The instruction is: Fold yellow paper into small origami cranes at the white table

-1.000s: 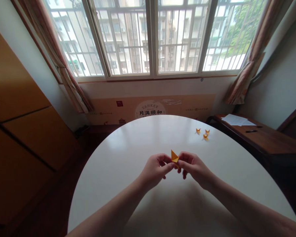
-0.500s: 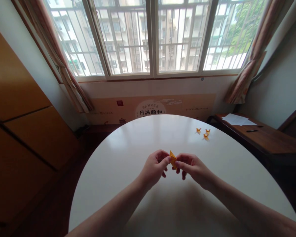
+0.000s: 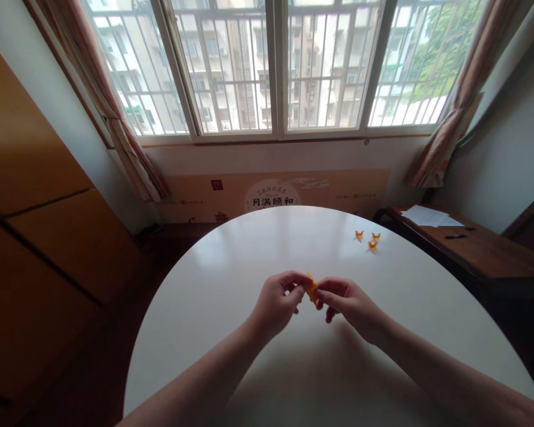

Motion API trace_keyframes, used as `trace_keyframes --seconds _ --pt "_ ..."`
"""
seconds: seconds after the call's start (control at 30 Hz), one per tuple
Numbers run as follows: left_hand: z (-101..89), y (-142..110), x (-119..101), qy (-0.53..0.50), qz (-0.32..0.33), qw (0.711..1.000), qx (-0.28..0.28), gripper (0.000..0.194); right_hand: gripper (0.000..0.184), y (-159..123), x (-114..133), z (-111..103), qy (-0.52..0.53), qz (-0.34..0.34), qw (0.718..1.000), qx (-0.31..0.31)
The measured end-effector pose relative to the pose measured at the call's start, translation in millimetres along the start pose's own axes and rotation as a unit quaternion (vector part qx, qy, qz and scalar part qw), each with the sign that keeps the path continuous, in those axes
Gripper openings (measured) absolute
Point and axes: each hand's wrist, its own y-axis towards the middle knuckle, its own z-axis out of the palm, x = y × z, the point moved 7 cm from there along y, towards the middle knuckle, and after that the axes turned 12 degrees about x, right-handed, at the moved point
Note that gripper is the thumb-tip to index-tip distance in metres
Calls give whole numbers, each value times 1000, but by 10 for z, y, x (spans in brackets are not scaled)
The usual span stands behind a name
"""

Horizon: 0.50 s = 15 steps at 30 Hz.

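A small piece of folded yellow paper [image 3: 312, 291] is pinched between my two hands, above the middle of the white round table [image 3: 196, 320]. My left hand [image 3: 281, 298] grips its left side between thumb and fingers, the forefinger reaching over its upper part. From the right, my right hand [image 3: 343, 298] pinches the other side with thumb and forefinger, its lower fingers curled beneath. The fingertips hide much of the paper's folds. Farther back on the right lie three small orange-yellow folded paper birds [image 3: 372, 245], grouped close together.
A low brown wooden table [image 3: 507, 246] stands beyond the right edge, with white paper sheets [image 3: 431, 216] and a small dark object on it. Past the far rim a printed box panel [image 3: 191, 190] lines the wall under the barred window. Wooden cabinets [image 3: 40, 237] are at left.
My left forefinger has moved rightward over the top of the folded paper, covering more of its upper tip. My right hand stays almost where it was.
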Motion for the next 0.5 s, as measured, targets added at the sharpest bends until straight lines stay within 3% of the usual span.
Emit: trace_keyframes --seconds 0.27,0.5 --pt "-55 -79 -204 164 109 980 -28 29 33 -6 -71 -40 54 8 998 -17" --pt "-33 -74 -260 192 159 968 -21 26 33 -9 -122 -42 77 25 997 -8"
